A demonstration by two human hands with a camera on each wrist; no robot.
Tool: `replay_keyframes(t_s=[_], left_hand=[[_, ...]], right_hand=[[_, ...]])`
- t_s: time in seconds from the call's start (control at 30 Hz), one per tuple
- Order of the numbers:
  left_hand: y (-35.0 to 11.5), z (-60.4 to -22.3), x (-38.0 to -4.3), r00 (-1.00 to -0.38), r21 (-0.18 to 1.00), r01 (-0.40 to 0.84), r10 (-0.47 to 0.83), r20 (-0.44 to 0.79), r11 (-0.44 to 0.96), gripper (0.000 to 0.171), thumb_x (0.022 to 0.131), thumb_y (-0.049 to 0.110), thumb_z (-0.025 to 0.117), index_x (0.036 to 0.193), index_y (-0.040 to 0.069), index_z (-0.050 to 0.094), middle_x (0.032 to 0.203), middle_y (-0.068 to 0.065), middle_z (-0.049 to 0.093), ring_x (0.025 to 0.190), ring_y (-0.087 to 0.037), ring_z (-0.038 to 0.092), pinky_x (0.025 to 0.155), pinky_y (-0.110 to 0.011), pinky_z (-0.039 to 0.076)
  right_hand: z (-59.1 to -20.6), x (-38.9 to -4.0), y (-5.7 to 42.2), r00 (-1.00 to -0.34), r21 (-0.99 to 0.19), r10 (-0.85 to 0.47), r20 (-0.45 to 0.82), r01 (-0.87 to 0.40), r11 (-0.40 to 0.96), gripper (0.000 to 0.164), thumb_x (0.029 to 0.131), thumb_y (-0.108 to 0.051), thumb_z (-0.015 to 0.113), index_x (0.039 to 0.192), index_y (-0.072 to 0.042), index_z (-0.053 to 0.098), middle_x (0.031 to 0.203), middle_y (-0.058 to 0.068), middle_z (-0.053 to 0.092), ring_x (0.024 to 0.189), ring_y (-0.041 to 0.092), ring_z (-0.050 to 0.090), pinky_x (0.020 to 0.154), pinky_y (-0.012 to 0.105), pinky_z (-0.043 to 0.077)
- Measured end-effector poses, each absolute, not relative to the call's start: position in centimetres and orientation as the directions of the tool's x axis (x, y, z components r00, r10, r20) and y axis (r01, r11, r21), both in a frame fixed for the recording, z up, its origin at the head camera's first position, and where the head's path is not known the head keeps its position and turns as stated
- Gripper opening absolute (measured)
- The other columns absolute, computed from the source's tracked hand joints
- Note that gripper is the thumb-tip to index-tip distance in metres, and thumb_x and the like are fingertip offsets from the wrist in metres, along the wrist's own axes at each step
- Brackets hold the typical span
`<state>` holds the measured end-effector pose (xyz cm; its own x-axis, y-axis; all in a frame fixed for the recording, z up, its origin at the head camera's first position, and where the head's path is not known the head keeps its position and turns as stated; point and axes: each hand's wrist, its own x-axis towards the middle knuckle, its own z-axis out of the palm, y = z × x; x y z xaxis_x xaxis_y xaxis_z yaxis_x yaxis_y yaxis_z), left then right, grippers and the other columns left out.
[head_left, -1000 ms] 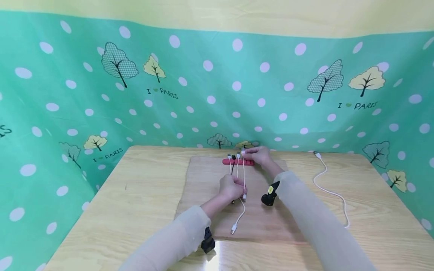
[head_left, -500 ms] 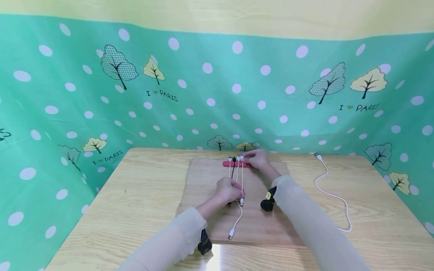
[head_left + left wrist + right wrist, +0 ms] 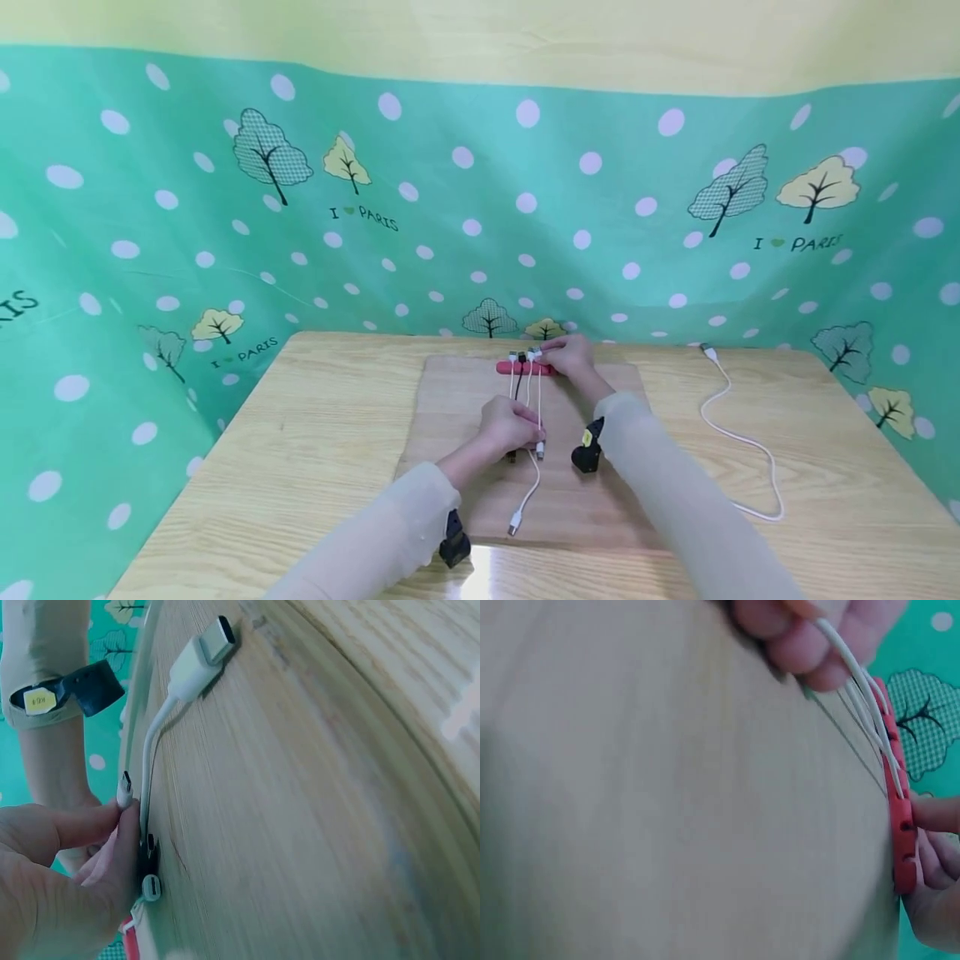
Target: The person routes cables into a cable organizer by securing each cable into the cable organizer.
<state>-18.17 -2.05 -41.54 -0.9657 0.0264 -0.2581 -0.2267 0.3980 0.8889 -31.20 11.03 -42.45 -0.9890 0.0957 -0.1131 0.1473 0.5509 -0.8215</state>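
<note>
A red cable organizer (image 3: 502, 367) lies across the far part of a wooden board, with slots along its edge in the right wrist view. White cables and a black cable (image 3: 518, 385) run through it side by side. My left hand (image 3: 510, 422) pinches the rightmost white USB cable (image 3: 539, 400) near its small connector (image 3: 125, 792). At the cable's other end, my right hand (image 3: 572, 358) holds the USB plug at the organizer; the fingers partly hide the plug. Below my left hand, another white cable's connector (image 3: 193, 673) rests on the board.
A loose white cable (image 3: 757, 446) lies curved on the table to the right. The wooden board (image 3: 450, 383) sits on the larger light wood table (image 3: 322, 417). A green dotted cloth (image 3: 420, 167) hangs behind the table's far edge.
My right hand has brought the white cable's plug down towards the organizer, level with the other plugs. My left hand keeps its pinch with little movement, the cable drawn straight between both hands.
</note>
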Motion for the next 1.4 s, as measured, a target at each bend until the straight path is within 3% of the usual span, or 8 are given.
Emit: replay_keyframes(t_s=[0.27, 0.4, 0.57, 0.73, 0.97, 1.17, 1.27, 1.4], left_hand=[[-1.8, -40.7, -17.4, -0.979, 0.886, -0.15, 0.057, -0.194, 0.44, 0.021, 0.068, -0.005, 0.077, 0.088, -0.003, 0.073, 0.073, -0.013, 0.074, 0.057, -0.009, 0.064, 0.053, -0.02, 0.056], [-1.7, -40.2, -17.0, -0.981, 0.859, -0.129, 0.061, -0.183, 0.495, 0.023, 0.065, -0.005, 0.078, 0.087, -0.003, 0.072, 0.073, -0.011, 0.073, 0.058, -0.009, 0.061, 0.053, -0.02, 0.053], [-1.7, -39.8, -17.0, -0.982, 0.84, -0.132, 0.044, -0.182, 0.526, 0.029, 0.064, -0.003, 0.079, 0.091, -0.002, 0.071, 0.083, -0.011, 0.072, 0.07, -0.015, 0.064, 0.062, -0.024, 0.057], [-1.8, -39.3, -16.8, -0.979, 0.831, -0.144, 0.042, -0.198, 0.538, 0.032, 0.066, 0.001, 0.08, 0.096, 0.0, 0.07, 0.088, -0.011, 0.071, 0.073, -0.018, 0.065, 0.067, -0.026, 0.059], [-2.1, -39.1, -16.7, -0.96, 0.865, -0.233, 0.039, -0.278, 0.444, 0.021, 0.076, 0.0, 0.072, 0.097, -0.001, 0.068, 0.084, -0.013, 0.069, 0.073, -0.02, 0.07, 0.068, -0.027, 0.061], [-2.1, -38.8, -17.3, -0.947, 0.881, -0.275, 0.049, -0.317, 0.385, 0.017, 0.082, 0.005, 0.07, 0.098, -0.001, 0.068, 0.086, -0.014, 0.072, 0.076, -0.021, 0.072, 0.07, -0.028, 0.061], [-2.1, -38.6, -17.7, -0.942, 0.884, -0.29, 0.055, -0.332, 0.366, 0.018, 0.084, 0.008, 0.069, 0.101, 0.0, 0.068, 0.091, -0.013, 0.073, 0.08, -0.019, 0.072, 0.073, -0.027, 0.062], [-2.0, -38.6, -18.2, -0.931, 0.892, -0.302, 0.098, -0.352, 0.335, 0.023, 0.087, 0.009, 0.068, 0.108, 0.0, 0.067, 0.099, -0.013, 0.073, 0.087, -0.021, 0.073, 0.078, -0.028, 0.061]], right_hand=[[-42.5, -30.9, 11.2, -0.99, -0.845, 0.112, -0.092, 0.137, 0.517, 0.032, 0.076, -0.014, 0.08, 0.106, -0.006, 0.071, 0.108, 0.014, 0.073, 0.093, 0.026, 0.068, 0.07, 0.021, 0.057], [-42.5, -30.7, 11.4, -0.99, -0.859, 0.091, -0.109, 0.14, 0.492, 0.036, 0.078, -0.013, 0.078, 0.111, -0.004, 0.069, 0.113, 0.017, 0.071, 0.1, 0.029, 0.069, 0.077, 0.025, 0.059], [-42.1, -30.4, 12.0, -0.99, -0.849, 0.089, -0.111, 0.141, 0.509, 0.04, 0.081, -0.017, 0.075, 0.119, -0.006, 0.065, 0.123, 0.016, 0.066, 0.111, 0.031, 0.063, 0.089, 0.032, 0.056], [-41.7, -30.2, 12.9, -0.988, -0.867, 0.071, -0.14, 0.156, 0.474, 0.041, 0.086, -0.017, 0.071, 0.125, -0.007, 0.062, 0.129, 0.015, 0.063, 0.115, 0.031, 0.06, 0.079, 0.026, 0.057], [-41.8, -29.9, 14.2, -0.984, -0.897, 0.007, -0.179, 0.167, 0.41, 0.043, 0.091, -0.013, 0.063, 0.133, -0.008, 0.054, 0.133, 0.014, 0.057, 0.115, 0.028, 0.059, 0.072, 0.02, 0.056], [-42.0, -29.6, 15.6, -0.979, -0.927, -0.025, -0.204, 0.185, 0.325, 0.045, 0.094, -0.013, 0.057, 0.138, -0.007, 0.047, 0.136, 0.015, 0.053, 0.118, 0.029, 0.057, 0.09, 0.028, 0.057], [-42.0, -29.5, 16.7, -0.978, -0.924, -0.015, -0.208, 0.192, 0.33, 0.044, 0.095, -0.015, 0.056, 0.138, -0.007, 0.046, 0.137, 0.015, 0.052, 0.122, 0.031, 0.054, 0.1, 0.035, 0.053], [-42.0, -29.3, 18.0, -0.981, -0.906, -0.001, -0.195, 0.18, 0.383, 0.044, 0.095, -0.017, 0.056, 0.136, -0.006, 0.048, 0.137, 0.017, 0.052, 0.124, 0.033, 0.053, 0.104, 0.038, 0.051]])
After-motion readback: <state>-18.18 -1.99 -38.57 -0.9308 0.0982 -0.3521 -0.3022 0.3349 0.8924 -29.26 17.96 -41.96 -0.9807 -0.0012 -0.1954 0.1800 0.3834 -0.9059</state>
